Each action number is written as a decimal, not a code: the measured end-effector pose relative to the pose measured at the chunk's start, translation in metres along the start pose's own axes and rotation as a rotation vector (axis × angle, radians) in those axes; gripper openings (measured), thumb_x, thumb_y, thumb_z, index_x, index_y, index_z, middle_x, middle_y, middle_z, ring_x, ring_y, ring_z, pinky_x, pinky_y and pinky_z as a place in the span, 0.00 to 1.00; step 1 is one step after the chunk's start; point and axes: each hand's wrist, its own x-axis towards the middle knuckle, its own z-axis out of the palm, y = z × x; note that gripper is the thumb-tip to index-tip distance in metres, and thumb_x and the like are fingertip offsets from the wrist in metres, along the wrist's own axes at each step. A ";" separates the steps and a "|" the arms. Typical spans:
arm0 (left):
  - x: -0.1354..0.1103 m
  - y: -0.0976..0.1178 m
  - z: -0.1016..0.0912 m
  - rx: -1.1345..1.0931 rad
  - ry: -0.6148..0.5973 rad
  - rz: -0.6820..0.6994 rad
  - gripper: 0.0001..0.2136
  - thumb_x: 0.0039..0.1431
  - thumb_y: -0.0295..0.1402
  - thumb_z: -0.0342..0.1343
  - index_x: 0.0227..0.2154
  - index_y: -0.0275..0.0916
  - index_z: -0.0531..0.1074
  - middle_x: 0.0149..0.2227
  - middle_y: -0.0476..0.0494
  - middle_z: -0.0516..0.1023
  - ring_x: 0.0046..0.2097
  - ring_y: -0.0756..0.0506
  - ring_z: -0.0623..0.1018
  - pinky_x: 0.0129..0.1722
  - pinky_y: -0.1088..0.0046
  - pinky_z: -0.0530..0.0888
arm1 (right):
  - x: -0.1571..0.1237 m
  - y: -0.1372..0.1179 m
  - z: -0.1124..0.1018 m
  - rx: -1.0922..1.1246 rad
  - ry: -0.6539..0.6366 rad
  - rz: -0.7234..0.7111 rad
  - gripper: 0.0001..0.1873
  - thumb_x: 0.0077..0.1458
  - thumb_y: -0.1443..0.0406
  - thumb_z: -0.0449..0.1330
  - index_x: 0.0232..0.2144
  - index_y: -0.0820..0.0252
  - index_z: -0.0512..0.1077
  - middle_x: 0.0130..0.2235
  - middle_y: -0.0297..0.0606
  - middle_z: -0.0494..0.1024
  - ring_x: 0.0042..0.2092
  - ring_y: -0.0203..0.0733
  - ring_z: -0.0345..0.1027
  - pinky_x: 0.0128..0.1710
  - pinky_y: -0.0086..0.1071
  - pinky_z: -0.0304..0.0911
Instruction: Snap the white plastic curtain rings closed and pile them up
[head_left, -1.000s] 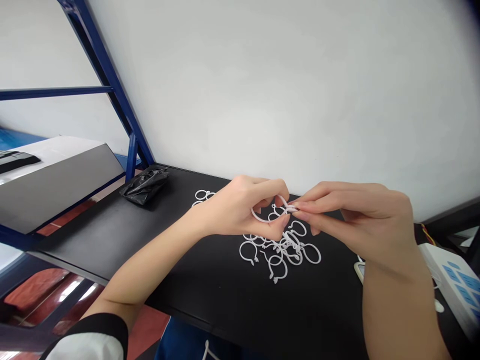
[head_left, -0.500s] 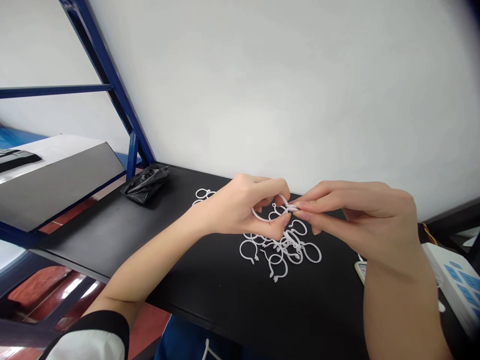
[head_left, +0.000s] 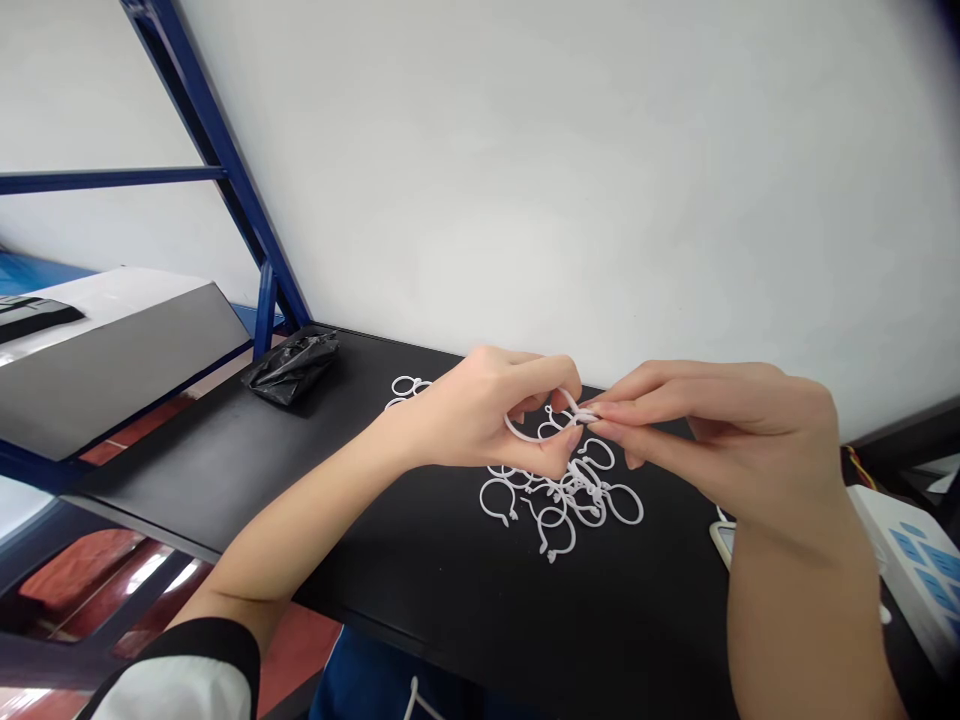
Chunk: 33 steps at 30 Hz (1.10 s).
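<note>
I'm holding a white ring point(head_left: 525, 437) over the surface point(head_left: 480, 610), left hand point(head_left: 491, 410) pinching its loop, right hand point(head_left: 739, 420) pinching its end, both grips narrow, loose rings point(head_left: 581, 485) lying below between near and far edges, black bag point(head_left: 292, 370) sitting by far left corner

You are holding a ring point(head_left: 529, 438) of plain white, and more rings point(head_left: 585, 485) between the far and near edges of the surface point(head_left: 480, 610) are showing the same white. This surface is appearing plain black. At its far left corner, a bag point(head_left: 292, 368) is shining black. Near the right edge, a box point(head_left: 892, 540) is carrying blue blocks on white. Beyond the near edge, your sleeve point(head_left: 180, 685) is showing white with a black band, and the floor point(head_left: 296, 650) is looking red.
</note>
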 end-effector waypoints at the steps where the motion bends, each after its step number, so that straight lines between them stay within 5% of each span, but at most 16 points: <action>1: 0.000 0.000 0.000 -0.001 0.001 0.001 0.06 0.50 0.29 0.58 0.28 0.38 0.65 0.21 0.60 0.56 0.22 0.58 0.56 0.21 0.83 0.59 | 0.000 0.000 0.000 0.001 0.001 0.003 0.15 0.49 0.76 0.67 0.34 0.50 0.80 0.34 0.31 0.81 0.28 0.34 0.72 0.22 0.30 0.68; 33: 0.000 -0.003 0.001 0.009 -0.003 0.010 0.05 0.50 0.30 0.57 0.28 0.39 0.64 0.21 0.59 0.58 0.22 0.57 0.55 0.20 0.82 0.59 | -0.002 -0.004 -0.004 -0.061 -0.027 0.007 0.19 0.51 0.76 0.65 0.38 0.46 0.80 0.35 0.29 0.82 0.27 0.33 0.72 0.23 0.31 0.69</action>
